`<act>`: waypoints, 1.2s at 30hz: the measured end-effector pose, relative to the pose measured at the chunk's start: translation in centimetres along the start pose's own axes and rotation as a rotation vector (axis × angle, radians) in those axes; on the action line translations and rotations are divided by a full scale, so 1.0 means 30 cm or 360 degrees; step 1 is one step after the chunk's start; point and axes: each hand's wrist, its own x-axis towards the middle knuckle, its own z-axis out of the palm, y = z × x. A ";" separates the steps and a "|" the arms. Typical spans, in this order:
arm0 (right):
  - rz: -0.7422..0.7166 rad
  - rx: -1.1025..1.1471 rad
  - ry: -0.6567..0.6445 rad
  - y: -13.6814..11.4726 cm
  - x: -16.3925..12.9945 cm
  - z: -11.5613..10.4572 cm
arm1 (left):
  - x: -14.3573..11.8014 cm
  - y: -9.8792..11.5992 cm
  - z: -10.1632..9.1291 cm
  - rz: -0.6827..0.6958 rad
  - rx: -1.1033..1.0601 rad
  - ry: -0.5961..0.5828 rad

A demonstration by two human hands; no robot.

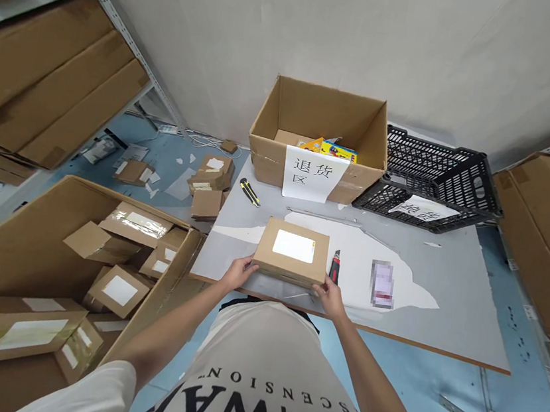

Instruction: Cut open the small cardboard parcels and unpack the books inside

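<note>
A closed cardboard box (272, 232) with a white label lies flat near the front edge of the grey table (451, 321). My left hand (238, 274) grips its left front corner. At the opposite front corner, my right hand (330, 297) holds the box too, fingers curled on its side. A red and black utility knife (335, 267) lies just beyond my right hand. Farther back on the left rests a yellow and black utility knife (249, 192). White paper (365, 244) is spread beneath the box, and a blurred phone-like item (382, 285) lies on it.
An open carton (265, 158) with a paper sign and colourful packets stands at the back. Beside it is a black plastic crate (478, 184). A large carton (165, 286) of parcels stands left, below the table. Shelves with boxes (55, 72) flank both sides.
</note>
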 end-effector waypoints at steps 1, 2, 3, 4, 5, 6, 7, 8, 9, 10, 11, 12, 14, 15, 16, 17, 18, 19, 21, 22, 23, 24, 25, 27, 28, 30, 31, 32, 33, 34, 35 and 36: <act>-0.0007 -0.0024 -0.0006 -0.017 0.014 -0.017 | 0.008 0.030 -0.015 -0.0018 0.0081 0.0003; -0.0014 -0.0047 -0.0010 -0.035 0.030 -0.033 | 0.017 0.063 -0.030 -0.0036 0.0172 0.0006; -0.0020 -0.0073 -0.0011 -0.055 0.047 -0.050 | 0.029 0.095 -0.045 -0.0038 0.0260 0.0003; -0.0021 -0.0108 -0.0005 -0.076 0.065 -0.065 | 0.041 0.127 -0.059 -0.0022 0.0338 0.0001; -0.0017 -0.0156 0.0009 -0.098 0.083 -0.078 | 0.055 0.155 -0.072 0.0000 0.0406 0.0018; -0.0010 -0.0217 0.0031 -0.119 0.100 -0.090 | 0.068 0.180 -0.082 0.0023 0.0460 0.0044; -0.0002 -0.0286 0.0057 -0.141 0.116 -0.100 | 0.081 0.200 -0.090 0.0036 0.0502 0.0077; 0.0003 -0.0354 0.0082 -0.161 0.129 -0.108 | 0.093 0.216 -0.096 0.0039 0.0533 0.0112; 0.0002 -0.0413 0.0103 -0.180 0.141 -0.113 | 0.104 0.227 -0.099 0.0034 0.0557 0.0136; -0.0002 -0.0461 0.0118 -0.196 0.151 -0.117 | 0.114 0.234 -0.101 0.0024 0.0576 0.0151; -0.0009 -0.0497 0.0129 -0.210 0.159 -0.120 | 0.123 0.237 -0.102 0.0014 0.0591 0.0161; -0.0016 -0.0520 0.0138 -0.221 0.166 -0.121 | 0.131 0.239 -0.101 0.0006 0.0599 0.0167; -0.0023 -0.0528 0.0143 -0.233 0.178 -0.118 | 0.147 0.236 -0.098 -0.0007 0.0600 0.0179; -0.0017 -0.0520 0.0142 -0.234 0.184 -0.116 | 0.155 0.234 -0.096 -0.0018 0.0594 0.0189; -0.0005 -0.0508 0.0139 -0.232 0.189 -0.113 | 0.163 0.231 -0.094 -0.0034 0.0583 0.0201; 0.0012 -0.0496 0.0134 -0.227 0.194 -0.110 | 0.171 0.228 -0.091 -0.0055 0.0570 0.0212; 0.0034 -0.0487 0.0130 -0.221 0.199 -0.107 | 0.179 0.225 -0.089 -0.0080 0.0554 0.0226; 0.0059 -0.0478 0.0124 -0.213 0.204 -0.105 | 0.187 0.221 -0.086 -0.0105 0.0534 0.0243; 0.0120 -0.0427 0.0125 -0.193 0.213 -0.100 | 0.199 0.214 -0.081 -0.0155 0.0474 0.0268; 0.0154 -0.0383 0.0133 -0.183 0.218 -0.098 | 0.203 0.209 -0.078 -0.0173 0.0435 0.0268; 0.0190 -0.0332 0.0145 -0.173 0.222 -0.097 | 0.205 0.204 -0.076 -0.0183 0.0386 0.0254; 0.0226 -0.0281 0.0159 -0.164 0.225 -0.095 | 0.205 0.199 -0.074 -0.0186 0.0329 0.0230; 0.0260 -0.0235 0.0178 -0.156 0.228 -0.094 | 0.205 0.194 -0.072 -0.0184 0.0267 0.0207; 0.0312 -0.0178 0.0213 -0.144 0.233 -0.092 | 0.203 0.185 -0.068 -0.0191 0.0160 0.0187; 0.0325 -0.0164 0.0228 -0.140 0.234 -0.091 | 0.202 0.181 -0.065 -0.0205 0.0128 0.0195; 0.0335 -0.0139 0.0252 -0.134 0.234 -0.088 | 0.201 0.177 -0.060 -0.0242 0.0108 0.0229; 0.0337 -0.0122 0.0263 -0.132 0.234 -0.087 | 0.201 0.175 -0.057 -0.0255 0.0108 0.0239; 0.0342 -0.0097 0.0274 -0.130 0.233 -0.085 | 0.202 0.174 -0.055 -0.0260 0.0104 0.0245; 0.0350 -0.0067 0.0287 -0.128 0.233 -0.083 | 0.203 0.174 -0.053 -0.0259 0.0094 0.0247; 0.0360 -0.0038 0.0299 -0.126 0.232 -0.081 | 0.204 0.173 -0.051 -0.0257 0.0082 0.0245; 0.0370 -0.0012 0.0308 -0.123 0.232 -0.079 | 0.204 0.173 -0.049 -0.0256 0.0074 0.0242; 0.0375 0.0014 0.0316 -0.121 0.231 -0.078 | 0.204 0.172 -0.048 -0.0255 0.0072 0.0240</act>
